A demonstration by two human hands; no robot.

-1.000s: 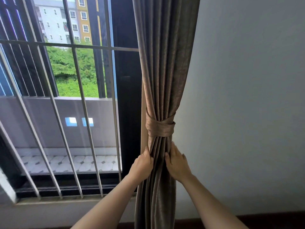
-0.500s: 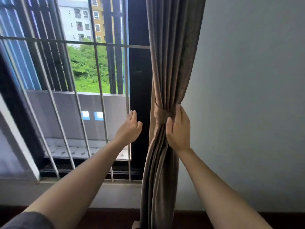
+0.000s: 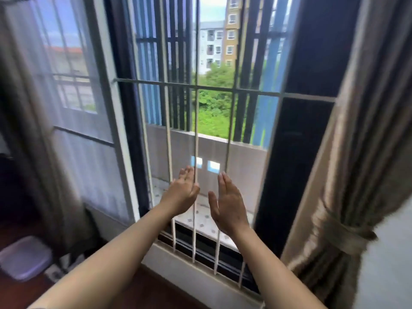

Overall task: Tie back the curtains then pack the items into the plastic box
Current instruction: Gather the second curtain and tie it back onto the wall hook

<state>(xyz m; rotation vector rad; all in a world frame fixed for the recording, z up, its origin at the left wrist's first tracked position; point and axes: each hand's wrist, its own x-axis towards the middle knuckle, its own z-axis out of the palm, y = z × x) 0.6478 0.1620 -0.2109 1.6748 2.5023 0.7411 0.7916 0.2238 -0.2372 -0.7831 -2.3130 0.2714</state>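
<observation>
A: Barred window, flats outside. Hands free now?

B: Yep, left hand and right hand are flat-fingered, empty, and have come off the right curtain. Its tie is on, so that side looks done. It hangs lengthwise, top to bottom. Plastic box is on the floor, far left.

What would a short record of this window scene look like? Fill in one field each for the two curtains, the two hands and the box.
right curtain: gathered, bound by a fabric tie
left curtain: hangs at the left edge, blurred; no tie visible
left hand: open, holds nothing, in front of the window bars
right hand: open, holds nothing, apart from the left hand
plastic box: on the floor, lower left; contents unclear
</observation>
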